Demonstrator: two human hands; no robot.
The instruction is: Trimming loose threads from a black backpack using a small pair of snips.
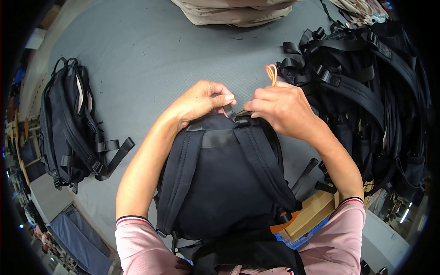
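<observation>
A black backpack (220,183) stands in front of me, its two padded shoulder straps facing me. At its top edge my left hand (204,101) is closed, pinching the short black webbing handle (230,112) between thumb and fingers. Just to the right, my right hand (286,107) is closed around what look like small scissors with orange handle loops (272,73). The loops stick up behind the knuckles; a thin tip shows near the handle, and the rest is hidden in the fist.
Another black backpack (68,123) lies at the left of the grey table (146,59). Black backpacks (366,87) are heaped at the right, beige bags (233,13) at the far edge. Thread scraps dot the table. A cardboard box (311,215) sits below my right arm.
</observation>
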